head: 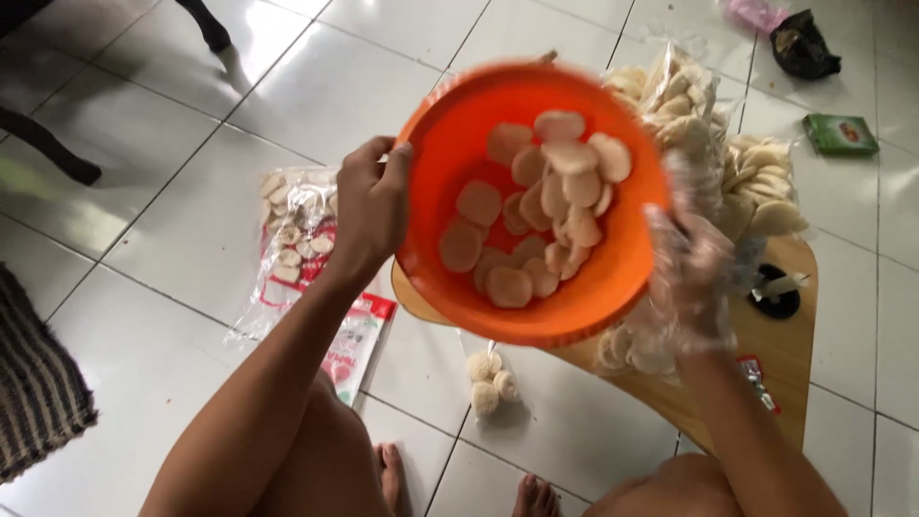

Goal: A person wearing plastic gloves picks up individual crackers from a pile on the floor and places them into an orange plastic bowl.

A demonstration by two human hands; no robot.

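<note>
Orange basin (613, 287) held up centre, part-filled with round crackers (536, 211), left hand (369, 206) grip closed on left rim, gloved right hand (691, 278) grip on right rim; filled bags (737, 182) far right, small bag (490, 378) near.

orange bowl (450, 144) | tilted, held up | pale round crackers (541, 211) inside

White tiled floor (191, 239) carries a low wooden board (785, 345) — bagged crackers (756, 196) and a small black stand (773, 299) on it. Cracker bags (297, 239), green box (840, 134) — directly on tiles.
</note>
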